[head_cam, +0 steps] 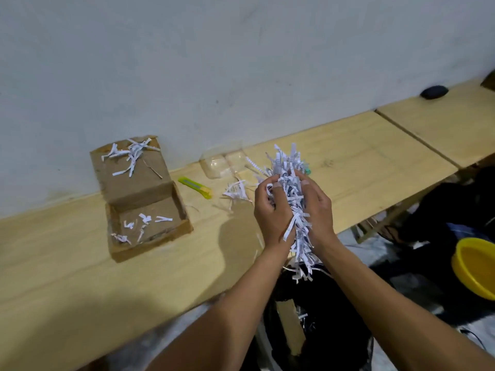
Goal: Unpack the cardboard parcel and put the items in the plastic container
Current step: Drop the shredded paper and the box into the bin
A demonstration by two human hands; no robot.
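So in the head view, a big wad of shredded paper (293,199) is clamped between both hands, held up just right of the box (144,199). The left hand (272,212) is curled around one side of the wad and the right hand (317,207) is curled around the other, palms facing each other, strips sticking out above and dangling below the wrists.

The box is sat open on the counter (67,263), its lid flap leaned back against the wall (214,62). Only a few loose strips are left inside it and on the flap. Just right of the box a yellow-green cutter (195,187) is laid flat. Further right of the box, behind the hands, a clear container (223,164) is seen near the wall, partly hidden by the wad. A small pile of strips (237,191) is scattered between cutter and hands.

Well right of the box, a black bag (316,317) is seen below the wad, off the counter's edge, and a yellow bowl (474,266) is seen at the frame's edge.
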